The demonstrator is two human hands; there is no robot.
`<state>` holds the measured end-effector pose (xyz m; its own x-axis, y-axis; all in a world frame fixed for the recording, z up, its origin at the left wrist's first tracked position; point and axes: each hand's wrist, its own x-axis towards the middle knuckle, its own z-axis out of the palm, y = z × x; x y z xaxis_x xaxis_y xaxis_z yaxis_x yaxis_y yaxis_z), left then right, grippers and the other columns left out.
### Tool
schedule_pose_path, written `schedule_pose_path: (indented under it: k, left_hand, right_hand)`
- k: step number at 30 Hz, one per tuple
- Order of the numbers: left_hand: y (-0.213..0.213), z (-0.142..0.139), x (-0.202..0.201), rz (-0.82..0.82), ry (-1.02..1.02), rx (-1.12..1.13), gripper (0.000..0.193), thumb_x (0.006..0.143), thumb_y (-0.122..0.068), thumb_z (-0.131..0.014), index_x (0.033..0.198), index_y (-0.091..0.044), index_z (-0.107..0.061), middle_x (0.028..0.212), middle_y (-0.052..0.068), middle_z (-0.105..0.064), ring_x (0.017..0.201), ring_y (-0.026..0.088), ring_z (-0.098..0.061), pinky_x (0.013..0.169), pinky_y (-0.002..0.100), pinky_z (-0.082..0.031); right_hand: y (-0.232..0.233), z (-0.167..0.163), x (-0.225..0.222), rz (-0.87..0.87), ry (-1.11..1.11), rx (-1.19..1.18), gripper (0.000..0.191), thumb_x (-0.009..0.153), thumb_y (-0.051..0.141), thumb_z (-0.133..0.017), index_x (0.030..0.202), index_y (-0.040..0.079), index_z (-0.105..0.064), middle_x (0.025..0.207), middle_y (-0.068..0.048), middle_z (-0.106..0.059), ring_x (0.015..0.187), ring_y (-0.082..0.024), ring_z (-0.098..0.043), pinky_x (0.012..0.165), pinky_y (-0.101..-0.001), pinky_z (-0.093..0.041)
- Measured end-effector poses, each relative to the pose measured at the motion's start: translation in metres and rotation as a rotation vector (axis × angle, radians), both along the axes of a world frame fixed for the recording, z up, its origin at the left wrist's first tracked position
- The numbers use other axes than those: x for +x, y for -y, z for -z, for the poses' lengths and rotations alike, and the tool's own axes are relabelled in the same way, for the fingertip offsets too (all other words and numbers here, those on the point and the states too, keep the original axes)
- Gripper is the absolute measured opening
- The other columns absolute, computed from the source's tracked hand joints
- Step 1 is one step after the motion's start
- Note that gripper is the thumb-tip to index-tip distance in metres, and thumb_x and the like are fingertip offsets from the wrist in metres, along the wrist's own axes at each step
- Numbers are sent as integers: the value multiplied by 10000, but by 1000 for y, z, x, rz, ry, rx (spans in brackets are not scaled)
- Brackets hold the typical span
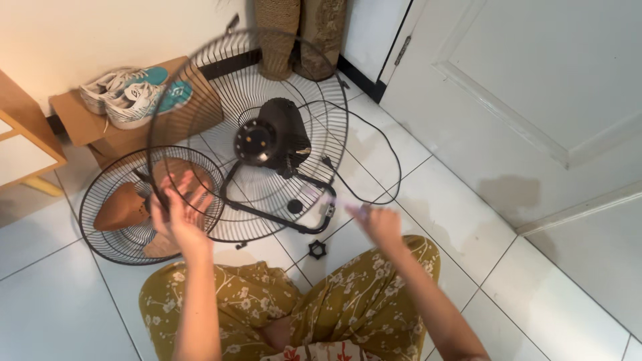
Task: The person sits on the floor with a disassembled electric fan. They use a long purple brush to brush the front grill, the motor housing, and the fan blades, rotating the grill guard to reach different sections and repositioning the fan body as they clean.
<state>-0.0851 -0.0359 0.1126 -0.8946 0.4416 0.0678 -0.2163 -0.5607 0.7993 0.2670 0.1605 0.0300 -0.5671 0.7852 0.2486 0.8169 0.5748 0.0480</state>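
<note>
- While the person sits on the tiled floor point(555, 281), the left hand point(175, 210) grips the fan guard point(200, 73) rim.
- Right hand point(380, 222) is blurred; grip unclear.
- Fan motor point(275, 134) sits behind.

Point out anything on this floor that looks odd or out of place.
The fan lies in pieces: its brown blade rests loose in the front grille, and a black nut sits alone on the tile. The left hand touches the rear grille.

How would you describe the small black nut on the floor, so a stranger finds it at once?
Start from the fan motor inside the big wire guard. Follow its black stand down toward the person's knees. The nut lies alone on white tile, star-shaped with a hole, unlike the round cap.
</note>
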Motion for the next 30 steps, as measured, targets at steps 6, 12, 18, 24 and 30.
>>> schedule_pose_path:
  k: [6, 12, 18, 24, 30]
  left_hand:
    - [4, -40, -23, -56, -258, 117, 240, 1116, -200, -604, 1268, -14, -616, 1237, 85, -682, 1086, 152, -653, 930, 300, -570]
    - [-7, -40, -34, -78, -362, 96, 199, 1105, -153, -643, 1233, 0, -636, 1242, 51, -681, 1087, 104, -612, 983, 245, -476]
    - [-16, -42, -33, -57, -436, 115, 203, 1113, -142, -653, 1242, 14, -649, 1181, 18, -669, 1067, 70, -589, 990, 217, -463]
    - [-22, -38, -26, -19, -379, 111, 214, 1099, -141, -667, 1252, 9, -654, 1129, -10, -651, 1009, 48, -561, 921, 202, -452]
    - [-22, -40, -20, -35, -441, 69, 223, 1086, -146, -650, 1242, 12, -644, 1163, 1, -681, 1048, 59, -600, 961, 205, -463]
  right_hand:
    - [-38, -8, -26, -192, -18, -31, 566, 976, 626, -543, 734, 142, -711, 456, -51, -568, 386, -252, -541, 424, -386, -438]
    - [-55, -23, -26, 16, -177, 61, 539, 989, 573, -585, 733, 110, -689, 580, -112, -637, 549, -332, -637, 535, -453, -503]
    - [-64, -33, -25, -169, -141, 47, 515, 891, 596, -635, 705, 119, -687, 556, -160, -640, 546, -385, -647, 523, -490, -519]
    - [-76, -47, -23, -114, -195, 151, 519, 948, 573, -641, 690, 124, -666, 539, -120, -618, 504, -348, -618, 504, -449, -500]
    - [-77, -51, -17, -49, -226, 209, 532, 934, 573, -658, 674, 109, -634, 496, -83, -597, 454, -311, -603, 441, -423, -466]
